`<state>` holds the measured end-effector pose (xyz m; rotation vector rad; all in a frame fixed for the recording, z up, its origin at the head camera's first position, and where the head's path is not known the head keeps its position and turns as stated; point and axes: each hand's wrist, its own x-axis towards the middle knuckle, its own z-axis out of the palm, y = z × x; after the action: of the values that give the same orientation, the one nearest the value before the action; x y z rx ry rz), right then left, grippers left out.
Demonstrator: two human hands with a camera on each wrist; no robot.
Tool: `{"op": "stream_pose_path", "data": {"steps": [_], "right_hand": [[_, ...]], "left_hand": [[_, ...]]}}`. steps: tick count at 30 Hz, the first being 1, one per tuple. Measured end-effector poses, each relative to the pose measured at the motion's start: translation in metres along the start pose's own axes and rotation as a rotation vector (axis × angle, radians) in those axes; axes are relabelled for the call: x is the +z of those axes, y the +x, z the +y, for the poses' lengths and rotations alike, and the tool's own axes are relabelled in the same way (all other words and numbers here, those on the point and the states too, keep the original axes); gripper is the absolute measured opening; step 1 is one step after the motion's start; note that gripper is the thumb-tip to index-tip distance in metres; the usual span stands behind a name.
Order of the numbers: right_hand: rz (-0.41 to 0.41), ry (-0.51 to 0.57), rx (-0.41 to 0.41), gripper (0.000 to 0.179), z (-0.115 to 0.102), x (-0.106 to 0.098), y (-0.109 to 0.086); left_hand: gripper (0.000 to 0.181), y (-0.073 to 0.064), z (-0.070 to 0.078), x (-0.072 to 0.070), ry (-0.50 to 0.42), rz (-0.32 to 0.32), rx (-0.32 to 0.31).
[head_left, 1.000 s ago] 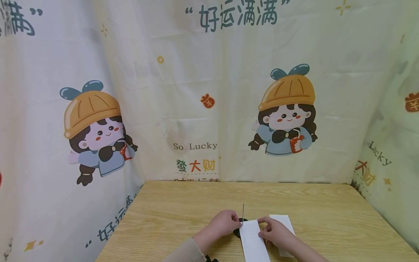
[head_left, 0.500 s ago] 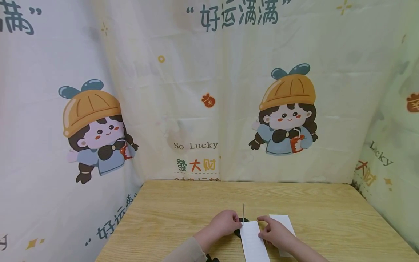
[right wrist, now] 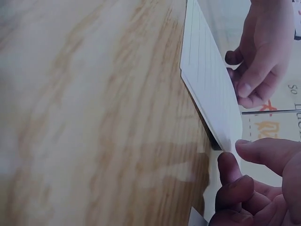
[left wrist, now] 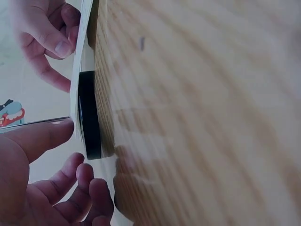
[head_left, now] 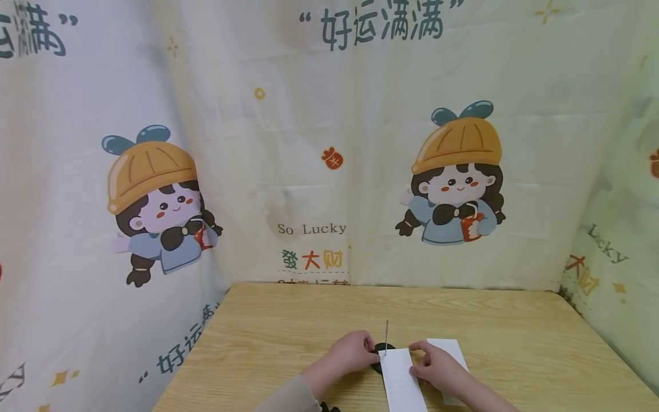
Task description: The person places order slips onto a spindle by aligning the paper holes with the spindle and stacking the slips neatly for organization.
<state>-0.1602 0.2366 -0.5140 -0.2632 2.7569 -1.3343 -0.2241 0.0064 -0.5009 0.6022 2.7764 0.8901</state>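
Observation:
A paper spike stands on the table with a round black base (left wrist: 89,115) and a thin upright metal spike (head_left: 387,335). A sheet of ruled white paper (head_left: 403,380) lies over the base, the spike standing at its far left corner. My left hand (head_left: 352,350) holds that corner, thumb on top right beside the spike, the other fingers curled near the base's edge. With thumb and index finger my right hand (head_left: 437,369) pinches the paper's right edge near its far end. In the right wrist view the ruled paper (right wrist: 207,66) slopes down toward the table.
A second white paper (head_left: 447,345) lies to the right, partly under my right forearm. A small black object (head_left: 329,407) shows by the left sleeve at the bottom edge. Printed cloth (head_left: 288,189) hangs behind and on both sides of the wooden table (head_left: 288,315).
The head view has shifted slightly, so everything appears a little further right. Both hands keep their places at the paper.

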Motion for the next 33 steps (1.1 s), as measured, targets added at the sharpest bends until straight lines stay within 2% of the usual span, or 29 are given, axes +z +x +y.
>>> {"op": "stream_pose_path", "data": {"steps": [10, 20, 33], "right_hand": [[0.044, -0.068, -0.066, 0.043, 0.009, -0.014, -0.006], [0.082, -0.126, -0.003, 0.043, 0.017, -0.044, -0.015], [0.086, -0.171, 0.054, 0.054, 0.032, -0.072, -0.013]], "left_hand": [[0.035, -0.004, -0.005, -0.001, -0.039, -0.035, 0.019], [0.043, -0.004, -0.005, -0.002, -0.019, -0.043, 0.062], [0.050, -0.005, 0.000, -0.007, -0.007, -0.074, 0.060]]}}
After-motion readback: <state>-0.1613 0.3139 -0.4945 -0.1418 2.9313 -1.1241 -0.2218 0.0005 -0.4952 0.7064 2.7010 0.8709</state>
